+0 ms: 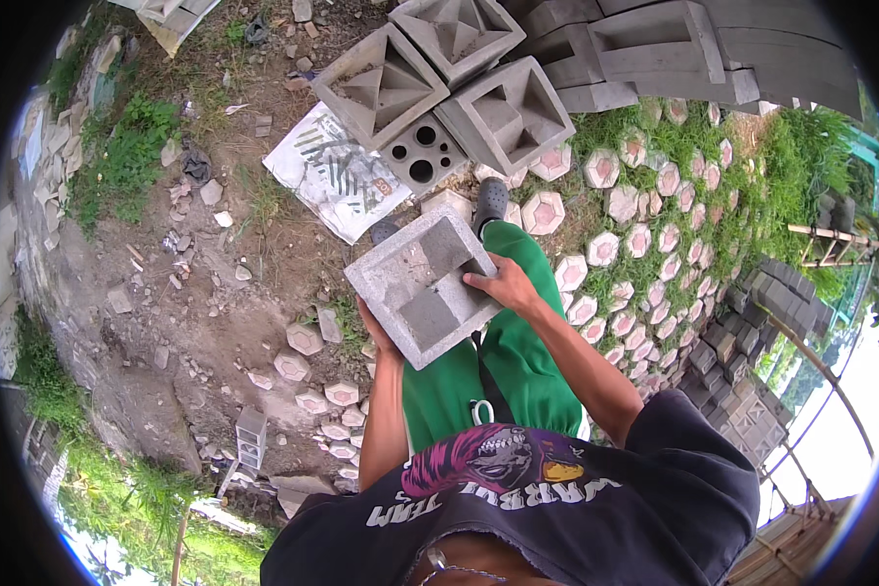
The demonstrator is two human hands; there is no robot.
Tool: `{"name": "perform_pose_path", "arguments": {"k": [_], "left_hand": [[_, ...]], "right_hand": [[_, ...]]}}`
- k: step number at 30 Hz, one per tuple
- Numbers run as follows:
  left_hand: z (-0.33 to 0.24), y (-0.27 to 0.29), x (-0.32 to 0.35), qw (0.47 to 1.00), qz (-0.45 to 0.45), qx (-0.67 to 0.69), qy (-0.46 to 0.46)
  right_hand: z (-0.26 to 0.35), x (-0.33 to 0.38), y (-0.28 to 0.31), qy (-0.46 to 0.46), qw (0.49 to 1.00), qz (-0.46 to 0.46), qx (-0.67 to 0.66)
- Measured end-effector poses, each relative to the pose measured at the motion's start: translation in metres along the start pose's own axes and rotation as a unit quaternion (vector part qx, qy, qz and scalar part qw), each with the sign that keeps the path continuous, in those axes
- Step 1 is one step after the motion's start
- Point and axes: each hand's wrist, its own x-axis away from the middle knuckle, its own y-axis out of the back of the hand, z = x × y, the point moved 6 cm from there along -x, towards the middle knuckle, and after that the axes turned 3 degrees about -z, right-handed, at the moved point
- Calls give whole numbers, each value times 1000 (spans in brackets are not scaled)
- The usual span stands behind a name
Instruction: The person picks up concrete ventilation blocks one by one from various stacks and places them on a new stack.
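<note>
Between my hands is a square grey concrete block point(422, 281) with recessed panels in its face, tilted above my green trousers. My left hand point(377, 330) grips its lower left edge, the fingers mostly hidden behind it. On the right edge lies my right hand point(510, 285), thumb over the face and other fingers around the side. Just beyond my feet, three larger concrete blocks with angled faces, one of them a left block point(381, 86), stand close together. Beside them is a grey block with round holes point(430, 153). A white printed sack point(312, 156) lies flat next to these.
More concrete blocks point(654, 49) are stacked at the far right. Hexagonal pavers point(603, 168) sit in grass on the right, and a pile of grey blocks point(722, 347) stands beyond. Rubble and stones point(211, 193) litter the dirt at left, with a small holed block point(251, 437) nearer.
</note>
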Motion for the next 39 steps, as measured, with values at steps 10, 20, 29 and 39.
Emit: {"name": "perform_pose_path", "arguments": {"k": [10, 20, 29, 39], "left_hand": [[116, 81, -217, 990, -56, -25, 124], [119, 75, -359, 992, -35, -81, 89], [128, 61, -407, 998, -36, -1, 51], [150, 85, -429, 993, -26, 37, 109]], "right_hand": [[-142, -207, -26, -3, 990, -142, -8], [-119, -330, -10, 131, 962, -237, -45], [-89, -381, 13, 151, 961, -233, -5], [-87, -386, 17, 160, 957, -240, 21]]}}
